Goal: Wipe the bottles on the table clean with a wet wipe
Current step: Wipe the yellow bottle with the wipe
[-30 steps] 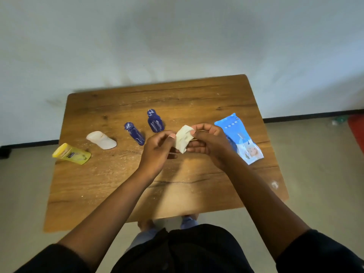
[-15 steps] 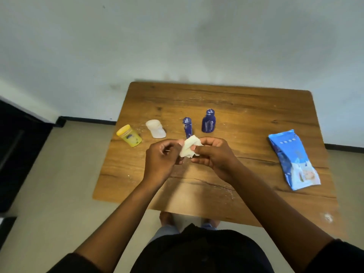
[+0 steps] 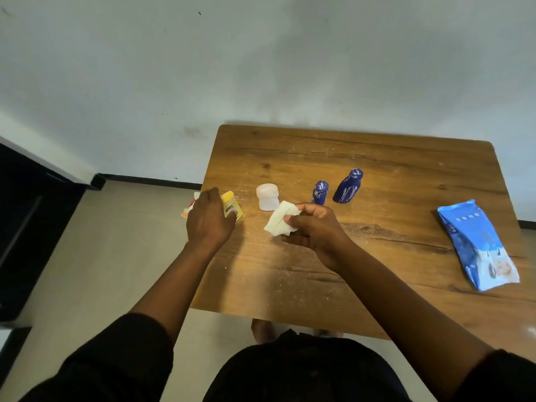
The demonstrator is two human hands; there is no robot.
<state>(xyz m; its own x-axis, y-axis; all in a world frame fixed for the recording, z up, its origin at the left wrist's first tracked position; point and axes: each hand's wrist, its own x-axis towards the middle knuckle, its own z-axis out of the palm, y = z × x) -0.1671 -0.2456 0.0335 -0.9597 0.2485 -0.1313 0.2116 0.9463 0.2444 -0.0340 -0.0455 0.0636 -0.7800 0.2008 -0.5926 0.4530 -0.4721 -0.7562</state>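
Two hands: left hand (image 3: 209, 221) on yellow bottle (image 3: 232, 205) at table (image 3: 377, 158) edge; right hand (image 3: 314, 227) grips wipe (image 3: 280, 223).

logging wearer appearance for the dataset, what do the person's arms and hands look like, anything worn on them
Both hands, the left hand and the right hand, are bare: no gloves, and no rings, watch or bracelet that the head view shows. The forearms are uncovered too. Dark, black-looking sleeves are pushed up to about the elbows on both arms, matching the dark garment on the torso. No markings or logos can be made out on the fabric.

Dim soft light, wide-angle edge distortion
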